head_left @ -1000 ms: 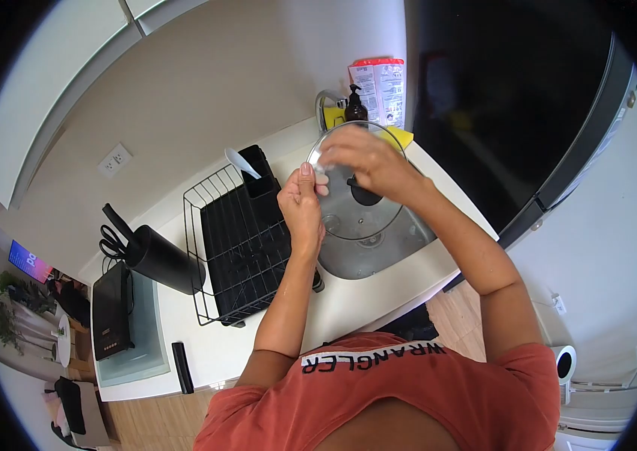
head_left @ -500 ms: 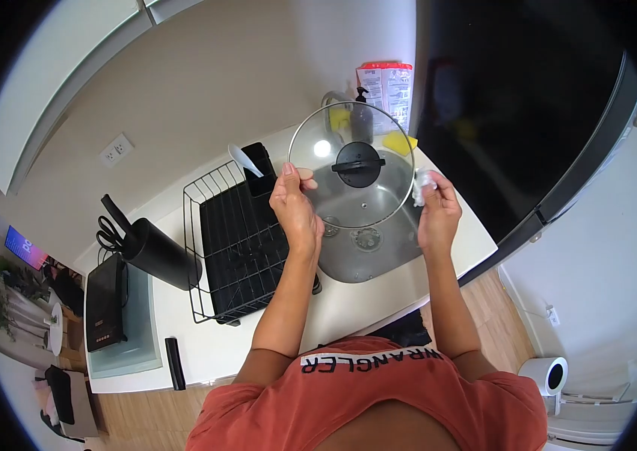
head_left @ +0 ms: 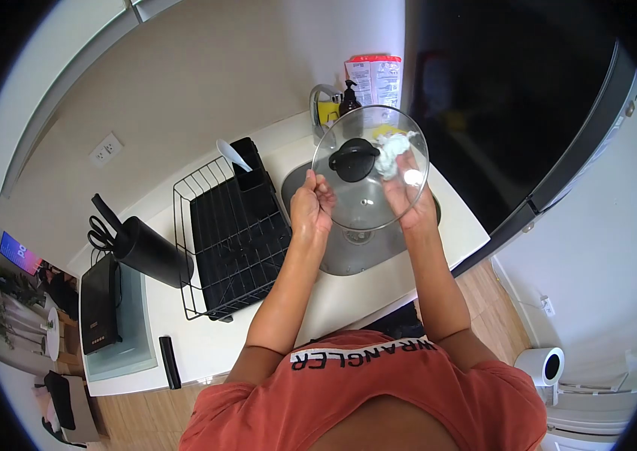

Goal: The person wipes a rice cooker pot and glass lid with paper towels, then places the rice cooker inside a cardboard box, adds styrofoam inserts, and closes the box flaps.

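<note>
In the head view, the glass lid (head_left: 367, 188) is held in the air above the sink (head_left: 337, 263), tilted, with its black knob (head_left: 354, 160) facing the person. The left hand (head_left: 311, 208) is clamped on the left edge of the lid, with the thumb on the upper side. The right hand (head_left: 410, 201) is behind the glass, on the right side, and its fingers are closed on a crumpled white cloth (head_left: 392, 155). The cloth seems to lie against the underside of the lid, but I cannot tell exactly where they touch.

As I judge, the wiping is in the middle: the cloth is at the glass, and the lid is not yet put down. How much of the surface is already dry, I cannot tell.

To the left of the sink, on the counter (head_left: 457, 229), stands the black dish rack (head_left: 232, 252), with a white spoon (head_left: 233, 155) upright in its holder (head_left: 256, 192). The pump bottle (head_left: 349, 99) stands beyond the lid.
</note>
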A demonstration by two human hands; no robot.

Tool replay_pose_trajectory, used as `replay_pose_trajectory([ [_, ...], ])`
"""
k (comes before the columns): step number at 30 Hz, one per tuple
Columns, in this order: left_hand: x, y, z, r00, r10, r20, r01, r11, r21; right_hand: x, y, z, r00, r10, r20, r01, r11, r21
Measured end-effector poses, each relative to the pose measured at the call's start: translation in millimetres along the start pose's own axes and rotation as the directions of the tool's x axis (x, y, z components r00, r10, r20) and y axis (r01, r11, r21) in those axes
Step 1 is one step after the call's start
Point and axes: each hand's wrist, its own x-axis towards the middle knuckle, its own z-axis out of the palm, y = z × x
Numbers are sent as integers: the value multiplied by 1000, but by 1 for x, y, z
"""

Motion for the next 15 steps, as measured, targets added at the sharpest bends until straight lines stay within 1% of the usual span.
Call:
replay_pose_trajectory([
  [1, 1, 0, 1, 1000, 5, -1, -5, 1000, -2, -1, -4, -2, 999, -17, -48, 18, 1000, 24],
  [2, 2, 0, 3, 997, 20, -72, -21, 1000, -10, -4, -2, -9, 995, -32, 95, 33, 999, -8],
  [3, 3, 0, 5, 989, 35, -141, -38, 999, -18, -11, -1, -3, 994, -28, 101, 29, 1000, -6],
  [4, 5, -1, 8, 989, 40, -142, -43, 999, -20, -21, -1, 7, 997, -45, 69, 45, 999, -2],
  [5, 7, -2, 10, 974, 118, -195, -125, 992, -26, -28, 0, 13, 997, -63, 37, 63, 998, 0],
  [6, 7, -4, 15, 950, 191, -249, -205, 978, -29, -30, 5, 11, 993, -117, 27, 119, 990, -72],
  [7, 5, -8, 19, 949, 192, -249, -206, 978, -31, -30, 4, 10, 993, -115, 28, 117, 990, -74],
  [9, -4, -11, 25, 920, 333, -205, -346, 938, -32, -28, 0, 10, 980, -199, 15, 197, 953, -231],
  [10, -10, -8, 27, 921, 335, -199, -347, 937, -29, -25, -6, 11, 975, -224, 2, 218, 946, -238],
  [11, -16, -5, 29, 927, 361, -99, -363, 932, -6, -22, -15, 12, 974, -225, -8, 217, 947, -239],
  [12, -20, -2, 31, 925, 380, 3, -380, 925, 15, -17, -29, 5, 984, -177, 26, 178, 950, -258],
  [13, -20, 5, 33, 925, 379, 11, -379, 925, 15, -11, -41, 2, 990, -127, 60, 139, 950, -280],
  [14, -21, 15, 31, 910, 399, 109, -413, 896, 164, -9, -50, 0, 989, -133, 60, 144, 950, -278],
  [15, -22, 24, 29, 892, 400, 208, -448, 840, 306, -9, -59, 5, 997, -29, 65, 48, 949, -311],
])
